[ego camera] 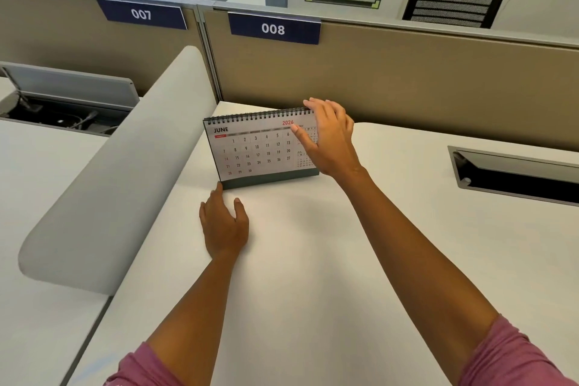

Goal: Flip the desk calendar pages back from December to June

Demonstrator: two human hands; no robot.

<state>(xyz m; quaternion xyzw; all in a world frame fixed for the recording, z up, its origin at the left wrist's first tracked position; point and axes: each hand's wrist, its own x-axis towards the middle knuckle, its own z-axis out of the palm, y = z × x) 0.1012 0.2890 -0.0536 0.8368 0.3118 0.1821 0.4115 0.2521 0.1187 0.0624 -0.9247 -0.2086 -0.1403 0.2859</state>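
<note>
A spiral-bound desk calendar (257, 150) stands upright on the white desk (313, 260), its front page reading JUNE 2026. My right hand (329, 138) covers the calendar's upper right corner, fingers over the spiral binding and thumb on the front page. My left hand (224, 222) lies flat on the desk just in front of the calendar's lower left corner, fingertips touching its dark base, fingers apart and holding nothing.
A grey padded divider (119, 172) runs along the left of the desk. A beige partition (407, 72) labelled 008 stands right behind the calendar. An open cable hatch (513, 175) is sunk in the desk at right. Office chairs stand beyond the partition.
</note>
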